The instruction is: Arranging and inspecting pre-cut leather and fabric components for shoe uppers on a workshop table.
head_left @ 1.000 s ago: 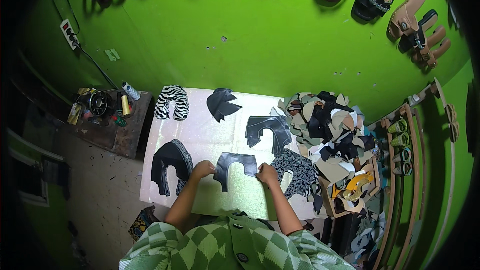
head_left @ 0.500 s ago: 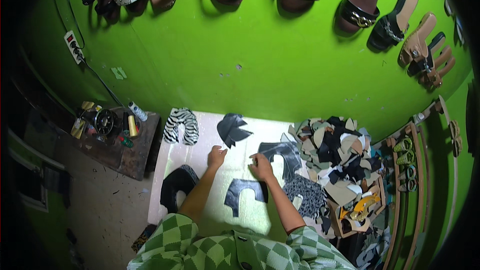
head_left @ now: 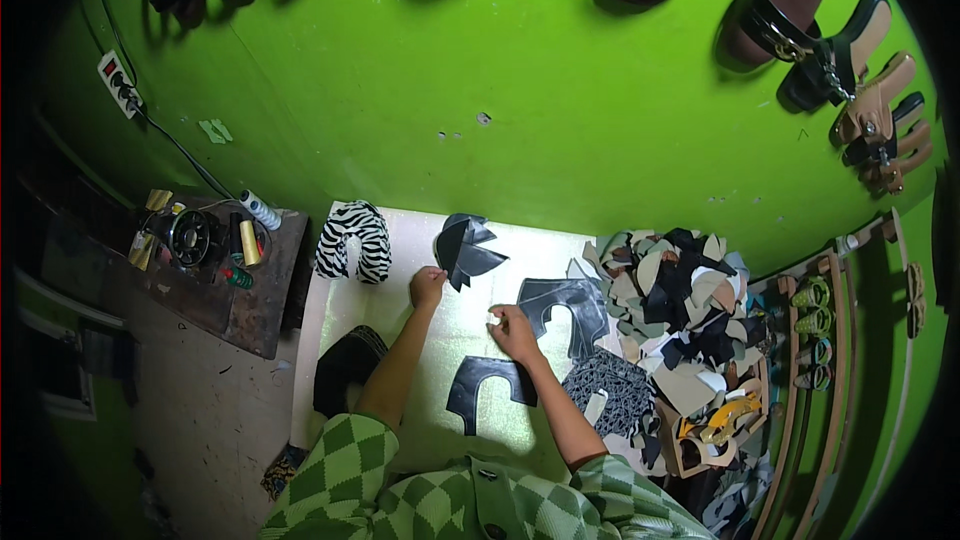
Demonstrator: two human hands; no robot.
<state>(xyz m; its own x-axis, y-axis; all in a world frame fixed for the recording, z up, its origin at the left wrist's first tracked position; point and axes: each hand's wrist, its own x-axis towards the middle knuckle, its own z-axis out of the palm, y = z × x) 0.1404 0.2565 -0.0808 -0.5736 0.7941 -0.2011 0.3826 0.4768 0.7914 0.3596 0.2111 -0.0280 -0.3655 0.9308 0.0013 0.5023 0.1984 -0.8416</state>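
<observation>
Behind the pale table (head_left: 458,328) rose a green wall (head_left: 350,90). The left hand (head_left: 428,286) was just beside the pointed black pieces (head_left: 470,248) at the far side; whether it gripped them, I could not tell. The right hand (head_left: 515,334), loosely curled, apparently held nothing, just beyond the black cut-out (head_left: 492,376). Handling thin layers well seemed to call for pinching them together at one edge.

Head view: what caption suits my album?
Two hands over a pale table, among black cut pieces, beside a green wall.
</observation>
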